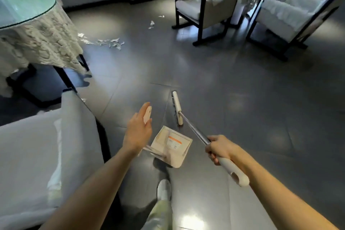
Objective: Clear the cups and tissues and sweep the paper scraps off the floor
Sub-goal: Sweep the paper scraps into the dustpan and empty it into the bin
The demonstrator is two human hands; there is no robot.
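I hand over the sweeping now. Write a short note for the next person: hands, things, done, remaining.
Left hand: open, fingers straight, beside the handle top of the dustpan; contact unclear.
Right hand: grips the broom shaft; its brush head rests on the floor beyond the dustpan.
Dustpan: on the floor between the hands, no scraps visible inside.
Paper scraps: unswept beside the lace-covered table, a few more near the chair.
Done: nothing swept, it seems.
Left: sweep all scraps; no cups or tissues clearly in view.

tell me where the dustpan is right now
In the head view the dustpan is at lower centre, between the left hand and the right hand gripping the broom, just near its brush head.
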